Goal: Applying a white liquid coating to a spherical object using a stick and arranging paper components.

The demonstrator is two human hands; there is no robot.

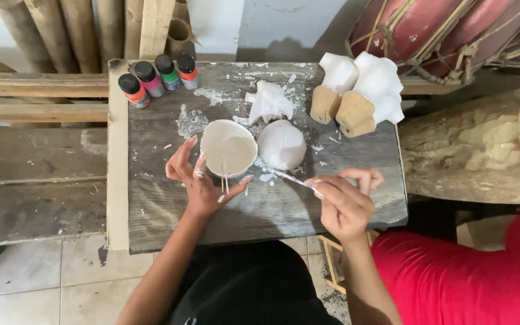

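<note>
In the head view, the left hand is sitting at the centre of the frame with its grip spread wide, fingers fanned and cupping the lower left rim of a white bowl that is resting on the dark wooden counter; the thumb is touching the bowl's lower right edge. Right of centre, the right hand is keeping its grip pressed together, pinching the handle of a thin paintbrush whose tip is pointing up-left toward a white rounded piece just beside the bowl. Four small paint bottles are standing in the upper left. Two white-coated wooden carvings are lying at the upper right.
</note>
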